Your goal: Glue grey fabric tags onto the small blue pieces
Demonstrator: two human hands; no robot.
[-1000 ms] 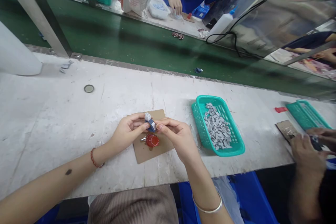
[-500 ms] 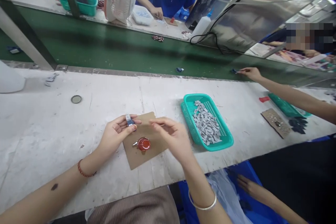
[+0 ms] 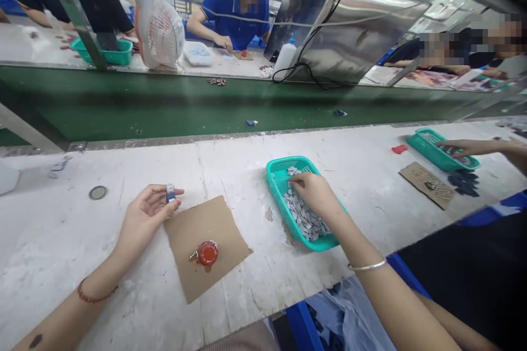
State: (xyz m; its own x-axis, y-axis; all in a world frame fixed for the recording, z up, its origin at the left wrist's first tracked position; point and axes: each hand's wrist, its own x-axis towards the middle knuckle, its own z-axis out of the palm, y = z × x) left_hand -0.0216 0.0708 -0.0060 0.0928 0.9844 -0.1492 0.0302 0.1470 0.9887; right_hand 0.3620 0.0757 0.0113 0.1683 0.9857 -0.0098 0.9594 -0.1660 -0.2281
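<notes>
A small blue and white piece (image 3: pixel 171 193) is pinched between the fingers of my left hand (image 3: pixel 150 211), just beyond the corner of a brown cardboard sheet (image 3: pixel 193 279). On that cardboard sits a round red cap (image 3: pixel 207 253) with glossy liquid around it. My right hand (image 3: pixel 315 192) reaches into a green basket (image 3: pixel 272 189) of small grey-white pieces (image 3: pixel 302 216). Its fingertips are pressed together among the pieces; whatever they grip is too small to make out.
A bottle cap (image 3: pixel 97 192) lies at the left. At the right, a co-worker's hand is in another green basket (image 3: pixel 440 160), near a cardboard piece (image 3: pixel 428 184). Small blue pieces lie on the green belt (image 3: pixel 185 115) behind. Other people sit beyond.
My right hand has moved from above the cardboard into the green basket. My left hand still holds the blue and white piece. The co-worker's hand left the belt for their basket. The camera view has shifted.
</notes>
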